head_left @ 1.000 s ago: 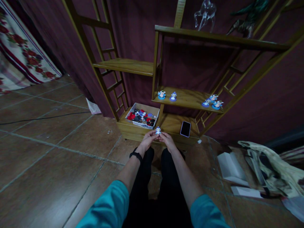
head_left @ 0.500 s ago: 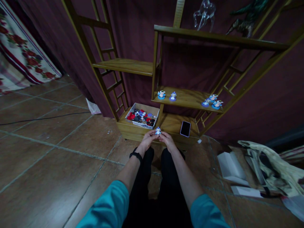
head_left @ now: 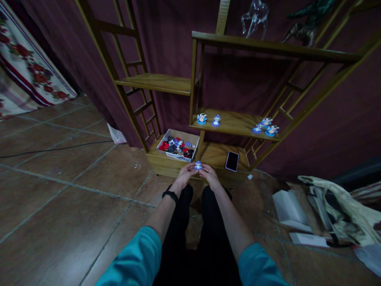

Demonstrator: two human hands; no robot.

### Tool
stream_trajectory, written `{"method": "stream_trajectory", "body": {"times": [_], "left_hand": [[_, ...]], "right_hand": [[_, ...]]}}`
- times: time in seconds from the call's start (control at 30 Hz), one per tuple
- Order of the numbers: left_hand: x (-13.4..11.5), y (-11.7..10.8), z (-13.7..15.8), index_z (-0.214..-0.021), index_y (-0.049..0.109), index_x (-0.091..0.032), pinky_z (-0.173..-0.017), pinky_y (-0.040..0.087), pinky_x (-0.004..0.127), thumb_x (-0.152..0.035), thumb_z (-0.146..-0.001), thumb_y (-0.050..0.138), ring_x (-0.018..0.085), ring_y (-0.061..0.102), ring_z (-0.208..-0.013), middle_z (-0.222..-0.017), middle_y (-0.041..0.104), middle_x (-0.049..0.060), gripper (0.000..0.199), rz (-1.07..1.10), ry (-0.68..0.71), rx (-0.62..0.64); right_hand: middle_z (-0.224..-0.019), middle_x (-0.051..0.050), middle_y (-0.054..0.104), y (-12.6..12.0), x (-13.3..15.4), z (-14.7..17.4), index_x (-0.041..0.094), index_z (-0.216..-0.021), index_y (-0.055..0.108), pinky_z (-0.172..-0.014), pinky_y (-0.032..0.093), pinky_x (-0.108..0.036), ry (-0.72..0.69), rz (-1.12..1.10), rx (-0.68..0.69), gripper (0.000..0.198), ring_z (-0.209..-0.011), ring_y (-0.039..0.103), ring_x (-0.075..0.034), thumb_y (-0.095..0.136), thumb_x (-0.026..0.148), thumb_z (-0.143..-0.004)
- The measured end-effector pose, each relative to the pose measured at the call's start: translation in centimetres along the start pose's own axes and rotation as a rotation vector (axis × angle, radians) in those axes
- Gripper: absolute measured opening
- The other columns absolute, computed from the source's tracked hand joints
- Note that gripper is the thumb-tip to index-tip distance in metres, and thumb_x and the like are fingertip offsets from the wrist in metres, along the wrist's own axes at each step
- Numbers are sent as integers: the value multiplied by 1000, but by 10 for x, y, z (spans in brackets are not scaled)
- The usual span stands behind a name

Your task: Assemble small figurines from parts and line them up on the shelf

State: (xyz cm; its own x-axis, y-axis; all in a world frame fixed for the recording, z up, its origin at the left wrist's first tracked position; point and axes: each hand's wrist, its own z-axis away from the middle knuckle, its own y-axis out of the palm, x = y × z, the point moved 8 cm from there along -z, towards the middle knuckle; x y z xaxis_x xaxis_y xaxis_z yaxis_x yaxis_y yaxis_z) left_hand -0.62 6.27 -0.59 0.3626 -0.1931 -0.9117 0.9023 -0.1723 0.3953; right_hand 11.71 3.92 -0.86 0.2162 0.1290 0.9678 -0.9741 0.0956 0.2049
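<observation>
Between my two hands is a small purple-and-white toy figurine (head_left: 198, 165), upright, in front of the lower shelf. My left hand (head_left: 187, 173) pinches it from the left, and my right hand (head_left: 209, 174) grips its other side. Just beyond my left hand, a cardboard box (head_left: 175, 155) holds many small red, black and purple toy parts. On the shelf above stand a blue-based figurine (head_left: 201, 118) and a purple one (head_left: 216, 120) on the left. Toward the right end, a purple figurine (head_left: 257, 128) and blue-based figurines (head_left: 271, 130) stand close together.
A phone (head_left: 232, 161) lies on the lower shelf of the wooden rack (head_left: 160, 82). A clear horse figure (head_left: 255, 18) and a dark statue (head_left: 306, 28) stand on the top shelf. On the floor to the right are a white box (head_left: 290, 208) and a pale cloth bag (head_left: 342, 210).
The figurine between my hands has tilted or turned slightly and sits a touch lower. Both hands keep nearly the same place, and the shelf things have not moved.
</observation>
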Motion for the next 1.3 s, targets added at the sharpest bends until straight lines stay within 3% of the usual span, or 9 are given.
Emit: {"method": "stream_trajectory", "body": {"times": [0.4,0.67,0.97,1.3], "left_hand": [[4,0,-2,-91,66,-11,-80,43,30,-19,-54,76,16,61,-78,-83,68,8,39,3,-56,8],[6,-3,-3,-84,66,-12,-72,44,26,-18,-53,76,12,59,-68,-73,66,4,33,-6,-34,-16],[5,-2,-1,-84,64,-12,-71,46,27,-16,-53,76,13,60,-68,-76,66,5,34,22,-67,-22],[6,-2,1,-82,63,-12,-65,47,24,-16,-54,76,10,59,-63,-72,64,4,31,14,-90,-49]], "right_hand": [[-96,-3,65,1,4,2,24,-104,54,-69,48,-27,3,0,-8,45,-82,60,-15,68,30,-61],[-97,-2,65,4,9,5,24,-105,54,-67,46,-24,-30,3,25,46,-80,60,-14,68,29,-61],[-92,-1,64,1,4,1,24,-101,57,-65,47,-24,-16,30,-7,39,-70,60,-11,65,32,-64],[-92,-1,64,2,6,3,24,-99,57,-65,47,-24,-34,52,-13,38,-71,59,-11,66,34,-64]]}}
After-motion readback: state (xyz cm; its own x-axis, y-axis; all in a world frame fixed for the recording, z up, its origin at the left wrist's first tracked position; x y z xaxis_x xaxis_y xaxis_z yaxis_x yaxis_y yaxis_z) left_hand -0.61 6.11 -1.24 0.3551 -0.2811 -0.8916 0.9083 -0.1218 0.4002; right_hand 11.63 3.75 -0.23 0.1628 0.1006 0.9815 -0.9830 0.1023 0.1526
